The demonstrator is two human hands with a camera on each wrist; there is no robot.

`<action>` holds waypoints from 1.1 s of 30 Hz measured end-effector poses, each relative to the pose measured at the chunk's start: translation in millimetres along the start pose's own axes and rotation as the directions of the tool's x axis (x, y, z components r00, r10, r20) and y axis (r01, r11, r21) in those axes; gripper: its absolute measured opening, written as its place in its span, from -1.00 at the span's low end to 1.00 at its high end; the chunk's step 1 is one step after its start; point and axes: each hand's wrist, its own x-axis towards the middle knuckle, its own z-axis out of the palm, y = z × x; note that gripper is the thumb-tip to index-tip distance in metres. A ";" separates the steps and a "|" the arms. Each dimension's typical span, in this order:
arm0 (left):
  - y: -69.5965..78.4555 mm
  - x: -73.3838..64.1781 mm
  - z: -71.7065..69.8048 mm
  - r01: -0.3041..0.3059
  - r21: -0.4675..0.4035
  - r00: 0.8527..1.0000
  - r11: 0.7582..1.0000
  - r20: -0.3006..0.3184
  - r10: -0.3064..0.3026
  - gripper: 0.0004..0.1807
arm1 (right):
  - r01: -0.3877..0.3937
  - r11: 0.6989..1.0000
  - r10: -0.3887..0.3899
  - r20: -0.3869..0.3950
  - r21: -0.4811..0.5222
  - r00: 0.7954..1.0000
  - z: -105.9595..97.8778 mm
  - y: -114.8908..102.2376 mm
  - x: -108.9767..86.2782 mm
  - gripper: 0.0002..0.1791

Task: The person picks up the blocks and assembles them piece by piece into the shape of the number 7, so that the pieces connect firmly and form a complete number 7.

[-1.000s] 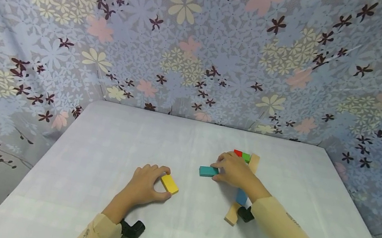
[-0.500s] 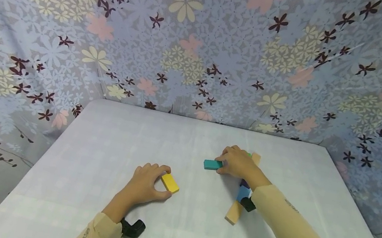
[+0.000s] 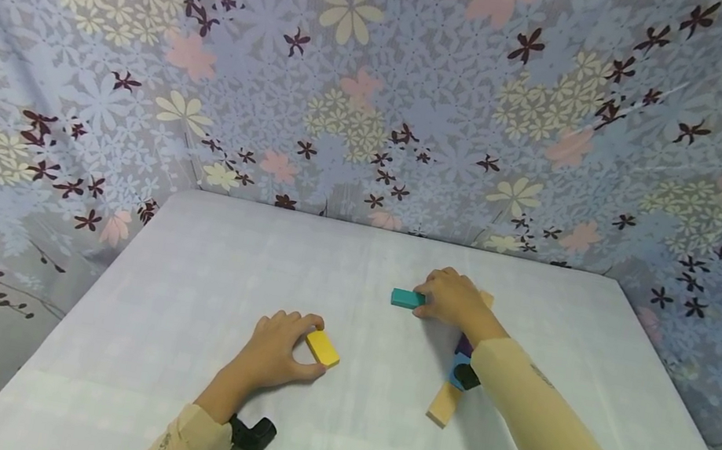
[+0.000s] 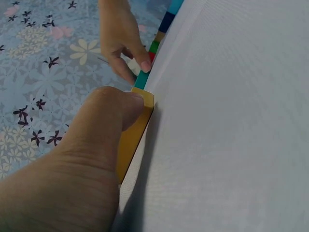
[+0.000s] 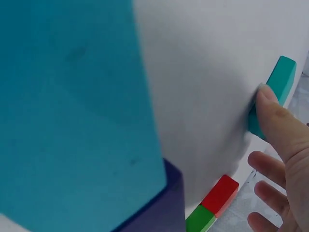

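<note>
My left hand point(image 3: 275, 350) holds a yellow block point(image 3: 322, 348) between thumb and fingers, low over the white tabletop. In the left wrist view its thumb lies against the end of that yellow block point(image 4: 133, 140). Farther off and to the right, my right hand point(image 3: 453, 302) pinches one end of a teal block point(image 3: 404, 298), whose other end points left. The right wrist view shows the thumb on the teal block point(image 5: 284, 77), with a red block point(image 5: 221, 195) and a green block point(image 5: 200, 220) just beyond the other fingers. The hand hides those two in the head view.
A row of blocks runs under and beside the right forearm: a plain wooden block point(image 3: 443, 406) nearest, then blue point(image 3: 458, 370), purple point(image 3: 465, 345), and another wooden piece point(image 3: 486, 298) at the far end. A floral cloth point(image 3: 382, 101) hangs behind the table's far edge.
My right hand has carried the teal block toward the far edge of the table and slightly right, covering the red and green blocks. The left hand stays put with the yellow block.
</note>
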 end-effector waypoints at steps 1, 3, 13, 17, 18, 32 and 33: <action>-0.1 0.2 0.1 0.000 -0.002 1.000 1.000 0.002 0.000 -0.35 | 0.005 1.000 -0.005 -0.006 0.006 1.000 -0.8 1.3 -0.3 -0.50; -0.1 0.9 0.1 0.001 -0.002 1.000 1.000 0.006 -0.001 -0.35 | 0.018 1.000 -0.017 -0.023 0.004 1.000 -2.3 4.4 -1.0 -0.51; -0.3 2.1 -1.2 0.012 -0.001 1.000 1.000 0.011 -0.012 -0.34 | 0.023 1.000 -0.022 -0.062 0.014 0.998 0.3 15.3 3.7 -0.55; 0.1 1.5 -1.1 0.016 -0.001 1.000 1.000 0.013 -0.016 -0.34 | 0.000 1.000 0.000 -0.092 0.000 0.996 2.7 15.8 7.1 -0.59; 0.3 1.2 -1.2 0.017 -0.002 1.000 1.000 0.015 -0.017 -0.34 | -0.008 1.000 0.008 -0.095 -0.004 0.995 3.1 15.8 7.9 -0.60; 0.2 1.2 -0.7 0.016 0.002 1.000 1.000 0.014 -0.016 -0.34 | -0.100 0.995 0.099 -0.098 -0.012 0.990 1.7 19.5 10.5 -0.59; 0.1 1.3 -0.6 0.015 0.002 1.000 1.000 0.013 -0.015 -0.34 | -0.105 0.994 0.103 -0.098 -0.012 0.990 1.6 20.2 10.5 -0.59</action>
